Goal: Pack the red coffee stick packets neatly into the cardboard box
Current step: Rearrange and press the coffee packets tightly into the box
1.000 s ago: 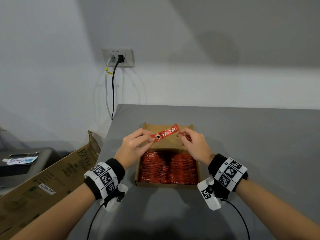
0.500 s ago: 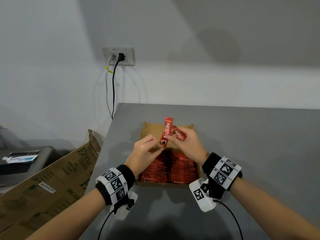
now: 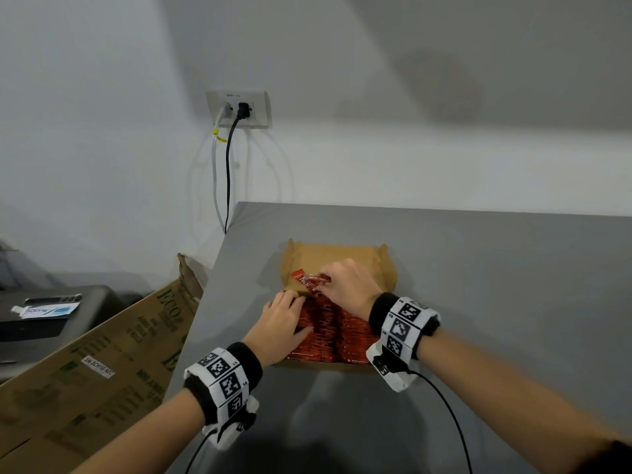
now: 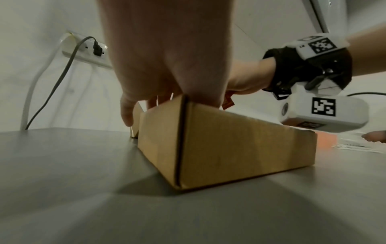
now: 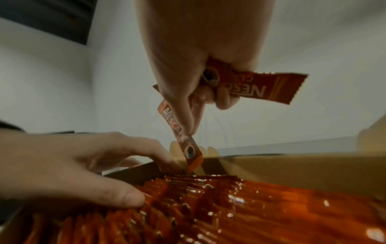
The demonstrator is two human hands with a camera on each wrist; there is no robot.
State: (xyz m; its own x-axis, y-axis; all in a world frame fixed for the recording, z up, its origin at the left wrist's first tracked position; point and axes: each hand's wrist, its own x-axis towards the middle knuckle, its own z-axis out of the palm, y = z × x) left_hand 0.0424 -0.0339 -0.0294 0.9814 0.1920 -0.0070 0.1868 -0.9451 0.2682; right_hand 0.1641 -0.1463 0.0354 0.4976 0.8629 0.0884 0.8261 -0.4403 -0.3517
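An open cardboard box (image 3: 337, 260) sits on the grey table (image 3: 478, 302), its near half filled with rows of upright red coffee stick packets (image 3: 337, 333). My left hand (image 3: 294, 313) lies on the left row with straight fingers, pressing the packets (image 5: 208, 206) toward me. My right hand (image 3: 326, 285) hovers over the box's middle. It pinches one red packet (image 5: 183, 140) between thumb and forefinger, lower end at the gap behind the rows, and curls its other fingers round a second packet (image 5: 259, 90). The left wrist view shows the box's outer corner (image 4: 181, 145).
A large printed carton (image 3: 102, 354) leans against the table's left edge. Behind it stands a dark device (image 3: 44, 313) with a white label. A wall socket (image 3: 239, 109) with two cables hangs above the table's far left corner. Papers (image 4: 355, 147) lie beyond the box.
My left hand let go of the packet and dropped flat onto the packed rows. My right hand lowered the packet from above the box down to the rows' far end.
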